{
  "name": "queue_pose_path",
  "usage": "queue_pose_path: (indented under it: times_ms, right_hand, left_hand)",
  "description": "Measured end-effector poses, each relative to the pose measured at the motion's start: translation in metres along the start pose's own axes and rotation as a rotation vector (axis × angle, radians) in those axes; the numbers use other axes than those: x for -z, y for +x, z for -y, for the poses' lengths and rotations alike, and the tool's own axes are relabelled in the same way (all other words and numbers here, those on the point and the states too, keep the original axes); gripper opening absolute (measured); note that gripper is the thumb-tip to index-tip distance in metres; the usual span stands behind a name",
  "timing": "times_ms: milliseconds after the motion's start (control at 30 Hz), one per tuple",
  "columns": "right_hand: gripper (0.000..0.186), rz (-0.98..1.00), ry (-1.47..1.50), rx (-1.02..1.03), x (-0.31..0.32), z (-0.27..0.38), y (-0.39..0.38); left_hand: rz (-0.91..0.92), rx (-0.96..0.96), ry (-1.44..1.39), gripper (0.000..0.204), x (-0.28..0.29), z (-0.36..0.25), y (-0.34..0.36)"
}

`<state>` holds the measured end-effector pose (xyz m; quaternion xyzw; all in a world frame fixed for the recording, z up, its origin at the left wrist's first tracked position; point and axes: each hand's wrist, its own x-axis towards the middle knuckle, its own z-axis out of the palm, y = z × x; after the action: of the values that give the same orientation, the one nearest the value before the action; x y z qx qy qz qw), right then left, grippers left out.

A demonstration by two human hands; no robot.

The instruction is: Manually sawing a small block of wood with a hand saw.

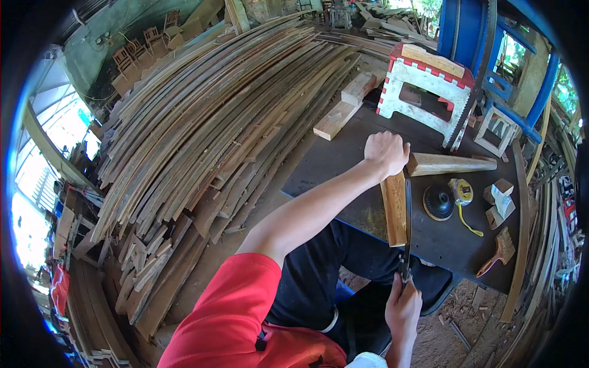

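Note:
On the dark tabletop (362,211), a short wooden piece (393,208) points toward me, its near end close to the edge. My left hand (385,152) is closed over its far end. Along the wood's right side runs a long, narrow, dark metal tool (408,214); whether it is a saw or a file I cannot tell. My right hand (403,305) grips its near end, just off the table edge. Beyond my left hand lies a tapered wooden piece (451,164). A black round disc (437,203) and a yellow tape measure (461,191) sit to the right.
A brush (497,253) and small wood blocks (500,199) lie at the table's right. A red and white step stool (423,92), with wood on top, stands at the back beside a blue machine (454,27). Stacked boards (215,116) fill the left.

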<state>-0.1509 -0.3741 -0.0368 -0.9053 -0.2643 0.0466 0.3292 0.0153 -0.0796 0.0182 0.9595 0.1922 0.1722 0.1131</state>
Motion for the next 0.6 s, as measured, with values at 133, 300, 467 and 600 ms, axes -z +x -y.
queue_pose_path:
  times_ms: [133,300,467,600]
  right_hand:
    - [0.028,-0.044,-0.017,0.063,-0.004,0.001,-0.007]
    - [0.028,-0.018,-0.039,0.072,0.008,-0.004,-0.029]
    - [0.03,0.003,0.036,-0.034,-0.001,0.023,0.008]
    - [0.028,-0.097,-0.064,0.122,-0.006,0.011,-0.02]
  left_hand:
    - [0.0,-0.015,0.013,0.05,0.0,0.004,0.002]
    - [-0.026,-0.046,-0.02,0.05,0.002,-0.004,-0.002]
    - [-0.024,-0.07,0.002,0.049,0.001,-0.001,0.0]
    - [-0.028,-0.086,0.022,0.049,-0.001,0.002,0.003]
